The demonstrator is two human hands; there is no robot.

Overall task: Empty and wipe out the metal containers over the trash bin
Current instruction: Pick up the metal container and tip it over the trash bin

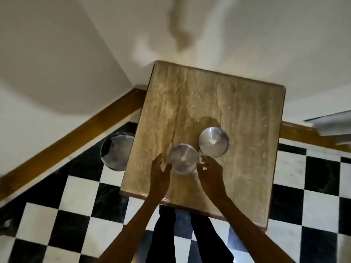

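Note:
Two round metal containers stand on a brown stone-topped table. The nearer container has a small white bit inside and sits between my hands. My left hand is at its left side with fingers spread, just touching or nearly touching the wall. My right hand is at its right side, fingers apart, with a small white scrap at the fingertips. The second container stands behind and to the right, also with a white bit in it. A round trash bin with a light liner stands on the floor left of the table.
The table sits in a corner against white walls with a wooden skirting board. The floor is black and white checkered tile. My dark-trousered legs show below the table's near edge. A grey object juts in at the right.

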